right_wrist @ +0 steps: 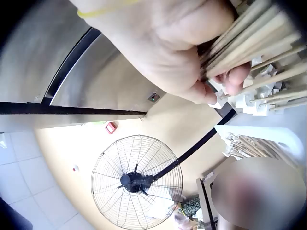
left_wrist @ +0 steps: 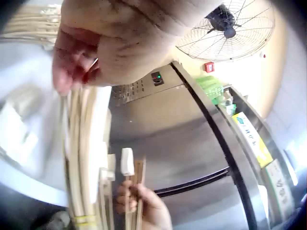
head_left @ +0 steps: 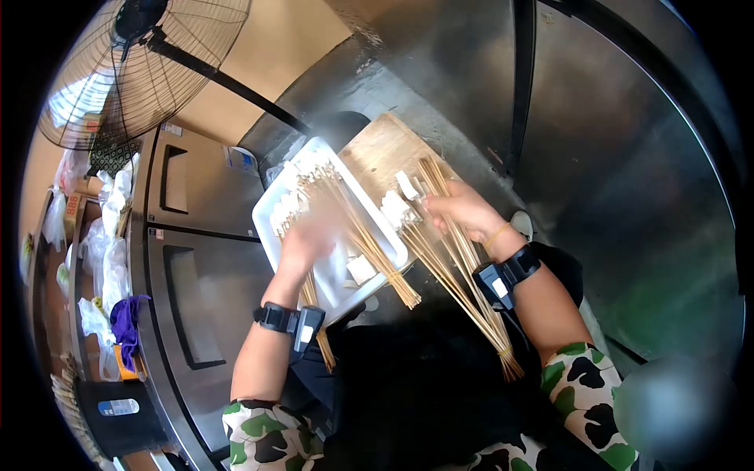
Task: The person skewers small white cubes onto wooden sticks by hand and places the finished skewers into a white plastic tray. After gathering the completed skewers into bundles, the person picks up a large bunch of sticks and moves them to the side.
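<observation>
My right hand (head_left: 463, 210) grips bamboo skewers (head_left: 491, 326), their lower ends gathered together; white pieces (head_left: 397, 208) sit on several upper tips. In the right wrist view, the fingers of the right hand (right_wrist: 177, 52) curl round the sticks (right_wrist: 249, 43). My left hand (head_left: 310, 235), blurred, is over a white tray (head_left: 397, 250), beside a slanting skewer bundle (head_left: 369, 247). The left wrist view shows the left hand (left_wrist: 120, 43) with bent fingers at the top of a bundle (left_wrist: 79, 158) tied with a yellow band; whether it grips them is unclear.
Beyond the right hand lies a wooden board (head_left: 381, 149). More skewers with white pieces (head_left: 287, 208) fill the tray's far part, and a loose white block (head_left: 361, 269) lies nearer. A standing fan (head_left: 141, 63), steel cabinets (head_left: 200, 290) and shelves with bags are at the left.
</observation>
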The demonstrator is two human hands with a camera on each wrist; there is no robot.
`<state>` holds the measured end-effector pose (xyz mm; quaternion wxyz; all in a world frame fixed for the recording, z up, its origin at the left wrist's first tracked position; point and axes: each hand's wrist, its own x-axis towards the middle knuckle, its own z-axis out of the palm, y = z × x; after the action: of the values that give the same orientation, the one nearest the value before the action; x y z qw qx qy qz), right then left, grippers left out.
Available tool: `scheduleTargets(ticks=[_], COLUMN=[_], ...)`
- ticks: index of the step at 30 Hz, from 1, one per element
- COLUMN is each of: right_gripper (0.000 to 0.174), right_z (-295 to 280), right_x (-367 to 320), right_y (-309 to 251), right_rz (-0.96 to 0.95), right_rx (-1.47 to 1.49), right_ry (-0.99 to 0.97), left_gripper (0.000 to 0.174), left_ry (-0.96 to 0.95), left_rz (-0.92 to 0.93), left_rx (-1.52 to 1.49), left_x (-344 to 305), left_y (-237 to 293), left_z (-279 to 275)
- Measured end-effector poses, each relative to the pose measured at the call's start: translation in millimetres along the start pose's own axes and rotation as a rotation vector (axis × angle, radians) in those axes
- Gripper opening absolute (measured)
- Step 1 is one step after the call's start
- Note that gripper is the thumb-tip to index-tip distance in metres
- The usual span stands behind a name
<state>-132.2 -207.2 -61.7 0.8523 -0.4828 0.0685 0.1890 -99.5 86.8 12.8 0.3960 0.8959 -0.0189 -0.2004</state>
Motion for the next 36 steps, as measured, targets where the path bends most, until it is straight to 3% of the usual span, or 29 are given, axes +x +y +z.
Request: scheduleTargets(ticks=[1, 6, 9, 13, 14, 17, 20, 23, 26, 29, 33, 36], right_gripper=[0.013, 0.016, 0.022, 0.023, 0.023, 0.016, 0.014, 0.014, 0.016, 0.020, 0.023, 0.024], right_z=[-2.3, -0.6, -7.4, -5.4, -6.4, -4.9, -4.7, -1.4, -2.6, 0.0, 1.5, 0.9], right_x=[-0.1, -4.3, 0.7, 2.4, 3.8, 4.4, 4.2, -0.3, 1.5, -4.1, -3.3, -3.5], right_y=[-0.3, -1.8, 2.8, 6.0, 6.9, 8.8, 8.5, 5.0, 6.9, 4.2, 2.2, 1.8], right_rz=[0.011, 0.034, 0.039, -0.024, -0.009, 0.023, 0.057, 0.055, 0.078, 0.061, 0.046, 0.028], right_rx=[0.005, -0.043, -0.067, -0.079, -0.094, -0.080, -0.007, 0.142, 0.210, 0.190, 0.209, 0.215], right_ry=[-0.018, -0.028, -0.051, 0.024, 0.028, 0.038, 0.001, 0.026, 0.040, 0.079, 0.065, 0.050], left_gripper=[0.008, 0.024, 0.025, 0.020, 0.019, 0.017, 0.016, 0.015, 0.014, 0.016, 0.018, 0.015], left_ry=[-0.065, -0.190, -0.263, -0.181, -0.158, -0.060, -0.093, -0.116, -0.117, -0.148, -0.236, -0.286], left_rz=[-0.115, -0.006, -0.011, -0.039, 0.026, -0.019, 0.008, 0.046, 0.131, 0.087, -0.108, -0.147], left_rx=[0.231, 0.858, 0.693, 0.617, 0.646, 0.511, -0.226, -0.722, -1.024, -1.188, -1.325, -1.282], left_x=[1.4, -29.0, -27.7, -30.7, -33.8, -45.2, -44.6, -43.8, -27.0, -2.2, 43.0, 60.3], left_y=[-25.3, -50.3, -55.4, -62.9, -59.7, -30.2, -9.7, 28.2, 53.6, 69.1, 65.3, 68.0], left_z=[-3.0, 31.4, 41.4, 38.3, 32.9, 8.2, -14.5, -20.8, -7.3, 14.4, 39.5, 49.2])
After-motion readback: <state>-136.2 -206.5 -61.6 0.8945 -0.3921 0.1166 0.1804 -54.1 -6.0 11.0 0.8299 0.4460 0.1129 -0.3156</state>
